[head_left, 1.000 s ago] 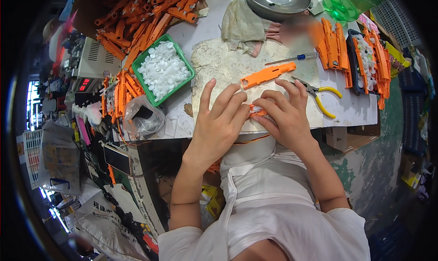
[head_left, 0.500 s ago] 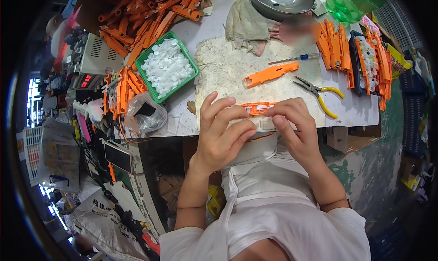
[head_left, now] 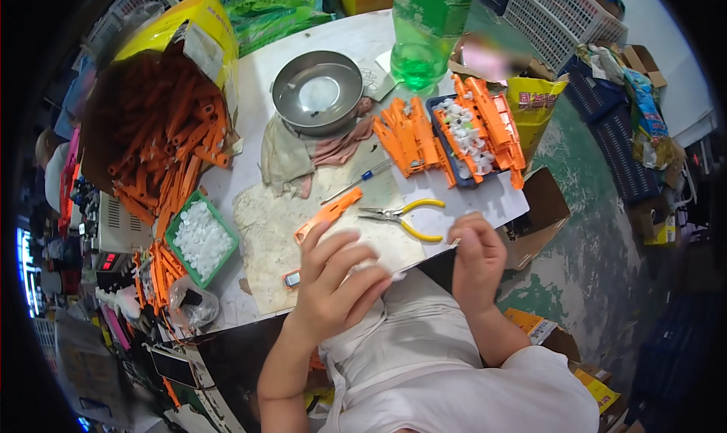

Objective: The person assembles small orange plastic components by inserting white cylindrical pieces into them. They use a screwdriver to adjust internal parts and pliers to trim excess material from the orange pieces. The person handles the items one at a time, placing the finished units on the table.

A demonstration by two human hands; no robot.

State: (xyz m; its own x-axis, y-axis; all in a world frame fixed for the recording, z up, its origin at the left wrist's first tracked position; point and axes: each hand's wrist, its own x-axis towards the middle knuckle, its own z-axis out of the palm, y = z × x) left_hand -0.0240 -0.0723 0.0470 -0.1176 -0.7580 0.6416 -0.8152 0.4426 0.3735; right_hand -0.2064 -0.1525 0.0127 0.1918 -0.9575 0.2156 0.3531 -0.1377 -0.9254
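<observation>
My left hand point(head_left: 333, 281) is over the front of the worktable, fingers curled and slightly blurred, thumb and fingertips close together. A tiny white spot point(head_left: 398, 276) shows at those tips, too small to name. Off the table's front right edge, my right hand point(head_left: 478, 263) is closed in a pinch; a pale speck at its fingertips cannot be made out. Partly hidden behind my left hand lies an orange plastic housing point(head_left: 291, 280) with a light part in it. Beyond are a longer orange shell point(head_left: 330, 214), yellow-handled pliers point(head_left: 409, 218) and a blue-handled screwdriver point(head_left: 366, 176).
A green basket point(head_left: 224, 253) of small white plastic pieces stands left, beside a carton point(head_left: 216, 20) of orange shells. Farther back are a metal bowl point(head_left: 318, 92), a rag point(head_left: 284, 160) and a green bottle point(head_left: 432, 32). At right stands a dark tray point(head_left: 444, 141) with orange housings.
My right hand has left the orange housing and moved right, past the table edge. My left hand has also come off it. The view has swung to the right.
</observation>
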